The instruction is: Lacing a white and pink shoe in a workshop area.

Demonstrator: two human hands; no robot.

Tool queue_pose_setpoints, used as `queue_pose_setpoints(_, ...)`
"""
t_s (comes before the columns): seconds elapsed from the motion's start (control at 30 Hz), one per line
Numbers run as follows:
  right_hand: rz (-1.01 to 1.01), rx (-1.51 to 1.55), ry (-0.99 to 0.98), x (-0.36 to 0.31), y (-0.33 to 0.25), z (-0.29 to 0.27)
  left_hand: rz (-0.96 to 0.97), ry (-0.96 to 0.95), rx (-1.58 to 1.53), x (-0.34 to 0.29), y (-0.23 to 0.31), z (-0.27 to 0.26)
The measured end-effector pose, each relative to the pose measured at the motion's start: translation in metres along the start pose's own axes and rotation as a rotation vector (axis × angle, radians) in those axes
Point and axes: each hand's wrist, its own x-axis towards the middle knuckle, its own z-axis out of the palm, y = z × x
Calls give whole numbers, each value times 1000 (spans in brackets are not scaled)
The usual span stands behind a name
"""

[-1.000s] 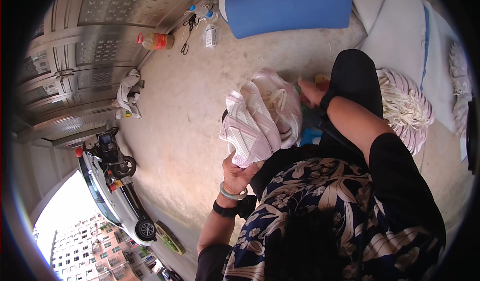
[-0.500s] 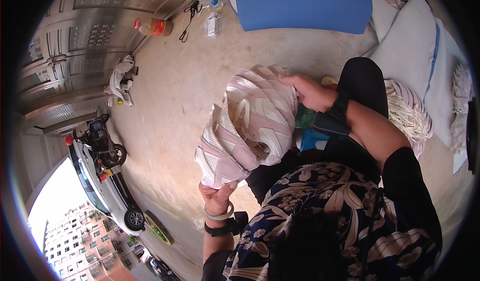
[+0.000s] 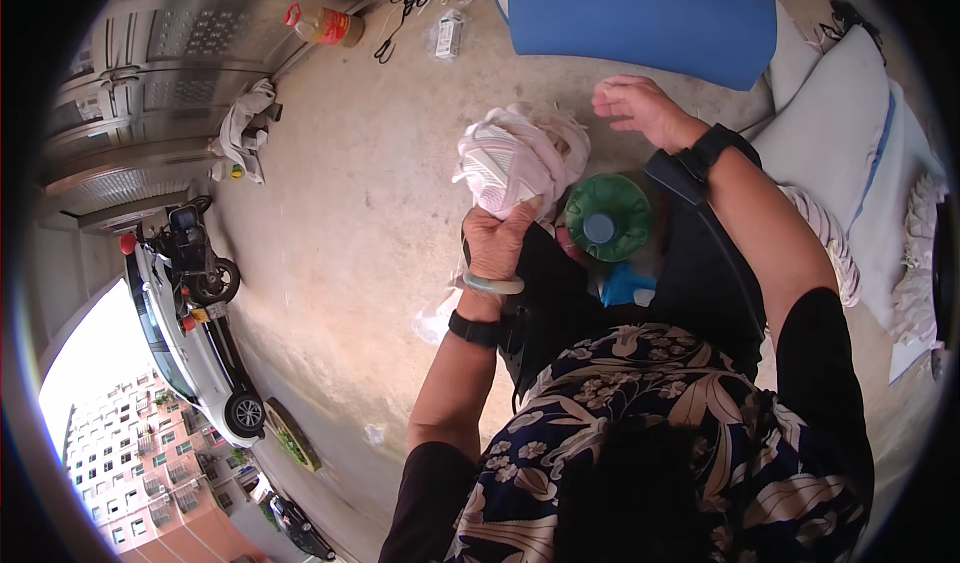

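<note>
My left hand (image 3: 495, 243) is closed on the near edge of a bundle of white and pale pink shoe uppers (image 3: 510, 163), with the thumb on top. The nested uppers are held low over the concrete, their far end slightly blurred. To the right of the bundle and apart from it, my right hand (image 3: 645, 113) hangs in the air with fingers stretched out and nothing in them. Below that hand, between my knees, is a round green plastic container (image 3: 632, 201) with a grey-blue disc at its centre. Something bright blue (image 3: 625, 285) lies nearer my lap.
A blue sheet-like panel (image 3: 640, 18) lies at the far side. White sacks (image 3: 825, 128) and more bundled uppers (image 3: 918, 263) are on the right. Toward the far left stand a bottle of yellowish liquid (image 3: 340, 29) and a small clear bottle (image 3: 447, 38). A motorbike (image 3: 205, 263) and white car (image 3: 190, 363) are at left.
My right hand has let go of the uppers and moved up and away, opening. My left hand has carried the bundle forward, its fanned layers now bunched, and the green container has come into view.
</note>
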Motion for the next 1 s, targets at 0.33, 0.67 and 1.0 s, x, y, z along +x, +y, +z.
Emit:
queue_pose_setpoints(0.33,187,102,92,-68,24,5,149,-303,434,-28,-27,4)
queue_pose_setpoints(0.67,99,-248,260,-123,43,43,507,-838,1134,-54,-51,16)
queue_pose_setpoints(1.0,-115,-258,80,-198,11,80,495,-864,1452,-61,-81,38)
